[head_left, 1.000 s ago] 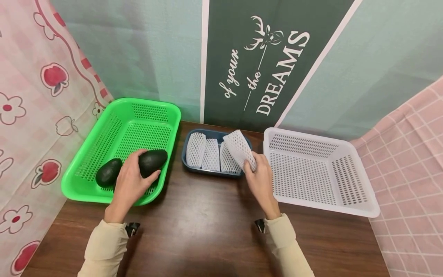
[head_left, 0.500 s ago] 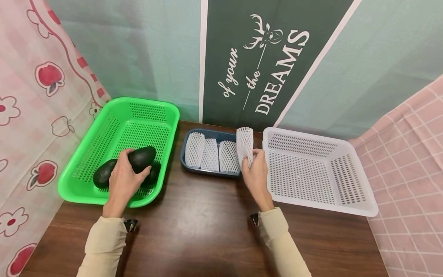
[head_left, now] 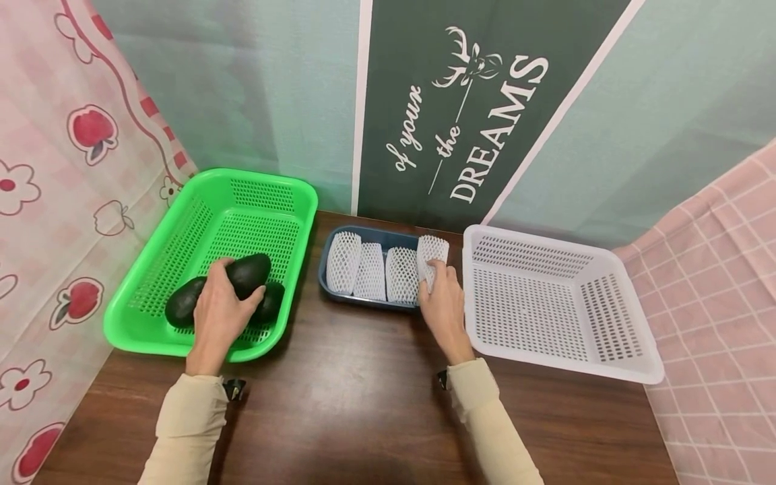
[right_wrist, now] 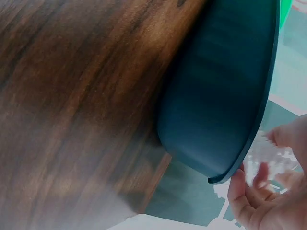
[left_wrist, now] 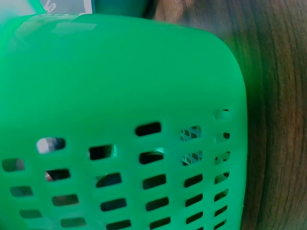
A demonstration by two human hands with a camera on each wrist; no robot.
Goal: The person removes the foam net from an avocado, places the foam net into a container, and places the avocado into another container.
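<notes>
In the head view my left hand (head_left: 218, 313) grips a dark avocado (head_left: 251, 271) inside the green basket (head_left: 113, 333). Two more dark avocados, one at the left (head_left: 183, 303) and one at the right (head_left: 271, 304), lie beside that hand. The left wrist view shows mostly the outer wall of the green basket (left_wrist: 124, 81); the hand is hidden there. My right hand (head_left: 442, 303) holds a white foam net sleeve (head_left: 433, 250) at the right end of the blue tray (head_left: 388, 236). In the right wrist view its fingers (right_wrist: 237, 189) are right at the tray's rim.
Several other white foam net sleeves (head_left: 370, 273) stand side by side in the blue tray. A white perforated basket (head_left: 651, 364) sits close to the right. Behind the brown table (head_left: 351, 397) hangs a green printed cloth (head_left: 418, 135), with pink cloths at both sides.
The right hand has straightened the tilted foam net sleeve and lowered it at the tray's right end. The left hand has shifted slightly left with its avocado, revealing another one beneath at the right.
</notes>
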